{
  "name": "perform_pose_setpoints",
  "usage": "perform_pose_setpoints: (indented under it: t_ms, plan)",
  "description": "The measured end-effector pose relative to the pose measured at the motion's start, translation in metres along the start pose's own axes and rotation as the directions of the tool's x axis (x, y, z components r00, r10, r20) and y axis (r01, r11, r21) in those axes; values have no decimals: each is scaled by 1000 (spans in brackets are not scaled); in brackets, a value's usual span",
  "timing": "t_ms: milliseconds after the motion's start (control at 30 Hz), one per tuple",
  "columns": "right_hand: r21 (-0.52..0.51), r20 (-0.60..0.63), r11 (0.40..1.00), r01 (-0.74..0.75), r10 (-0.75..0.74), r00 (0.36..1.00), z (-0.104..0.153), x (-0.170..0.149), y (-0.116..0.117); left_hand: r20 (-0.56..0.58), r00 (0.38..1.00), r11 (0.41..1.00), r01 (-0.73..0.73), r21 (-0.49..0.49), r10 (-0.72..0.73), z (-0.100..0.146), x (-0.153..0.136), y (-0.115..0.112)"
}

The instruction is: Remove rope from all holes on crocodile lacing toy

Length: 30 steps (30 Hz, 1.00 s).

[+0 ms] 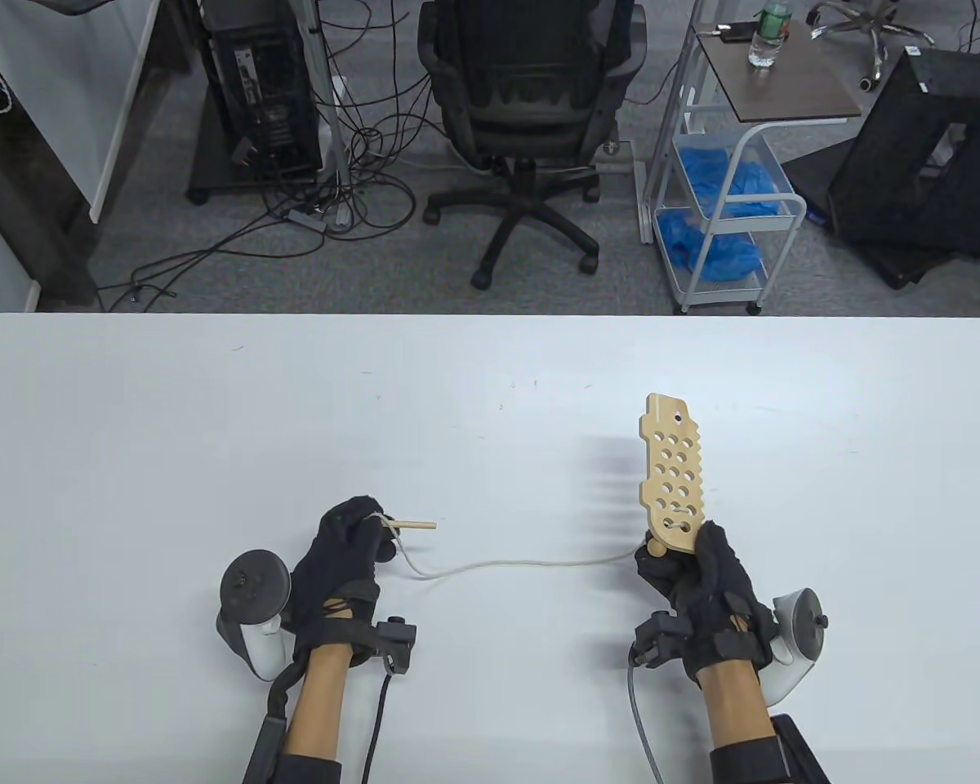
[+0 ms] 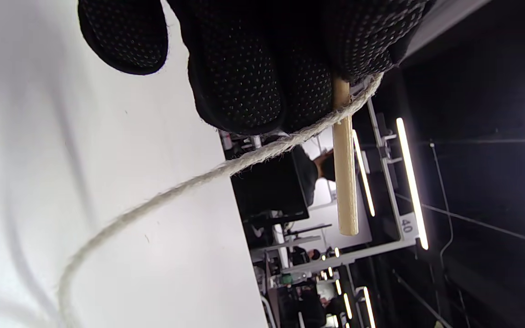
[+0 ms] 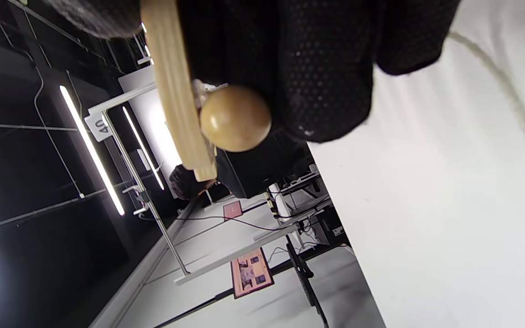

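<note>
The wooden crocodile board (image 1: 673, 478) with many round holes stands raised off the white table (image 1: 212, 425), gripped at its lower end by my right hand (image 1: 702, 576). In the right wrist view the board (image 3: 173, 86) shows edge-on with a wooden ball (image 3: 235, 118) against it, beside my gloved fingers (image 3: 308, 68). A cream rope (image 1: 523, 563) runs from the board's lowest holes leftward across the table to my left hand (image 1: 351, 547), which pinches the wooden needle stick (image 1: 412, 526) and the rope's end. The stick (image 2: 345, 173) and rope (image 2: 189, 182) emerge from under my fingers (image 2: 244, 68).
Beyond the table's far edge stand a black office chair (image 1: 531, 106), a computer tower with cables (image 1: 265, 90), a white cart with blue gloves (image 1: 723, 204) and a side table with a bottle (image 1: 766, 37). A person appears far off in both wrist views.
</note>
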State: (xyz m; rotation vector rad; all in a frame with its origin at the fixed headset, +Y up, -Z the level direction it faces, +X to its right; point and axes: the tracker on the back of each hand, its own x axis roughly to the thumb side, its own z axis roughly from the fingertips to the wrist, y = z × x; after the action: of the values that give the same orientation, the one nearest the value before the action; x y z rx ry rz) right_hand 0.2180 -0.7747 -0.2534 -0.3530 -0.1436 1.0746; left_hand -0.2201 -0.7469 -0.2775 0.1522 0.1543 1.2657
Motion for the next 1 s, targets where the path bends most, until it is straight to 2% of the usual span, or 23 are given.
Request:
perform_pose_setpoints:
  t_ms: [200,367,533,800,1000]
  plan:
    - [13,32,994,-107,106,994,3,-8,10,78,997,994,28,-109,-19,5,12,-24]
    - [97,68,985,-140,134,989,7,-15,25,145,988,982,73,-174,-48,12,22,-43]
    - [169,107,966,-194,178,978,12,-20,39,170,984,974,96,-205,-61,16,26,-52]
    - [270,139,937,-222,190,972,18,-27,57,161,986,970,79,-231,-42,19,25,-59]
    - [351,149,915,-198,154,977,21,-29,66,117,993,967,12,-255,18,20,23,-61]
